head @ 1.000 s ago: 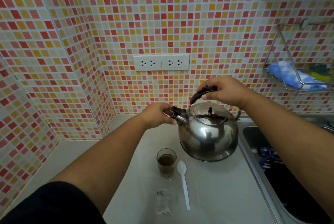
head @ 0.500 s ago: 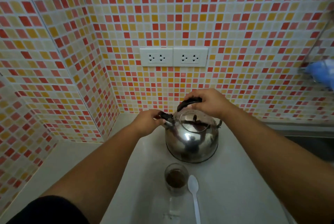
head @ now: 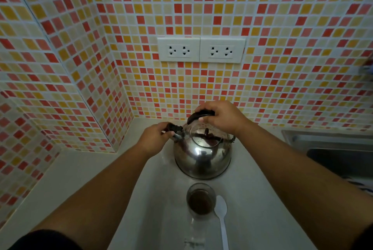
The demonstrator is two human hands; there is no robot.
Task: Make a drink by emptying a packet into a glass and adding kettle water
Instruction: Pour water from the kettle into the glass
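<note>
A shiny steel kettle (head: 202, 159) stands on the white counter (head: 161, 199) near the back wall. My right hand (head: 221, 115) grips its black top handle. My left hand (head: 156, 137) pinches the black cap on the kettle's spout at the left. In front of the kettle stands a small glass (head: 200, 199) with dark brown contents. A white plastic spoon (head: 222, 217) lies just right of the glass. A clear torn packet (head: 193, 236) lies flat in front of the glass.
Mosaic tiled walls close in the counter at the back and left. Two white double sockets (head: 201, 50) sit on the back wall above the kettle. A steel sink (head: 331, 152) lies to the right of the counter.
The kettle with both hands on it has gone back toward the wall, away from the glass. My view has swung left, so the wire rack at right has left the frame.
</note>
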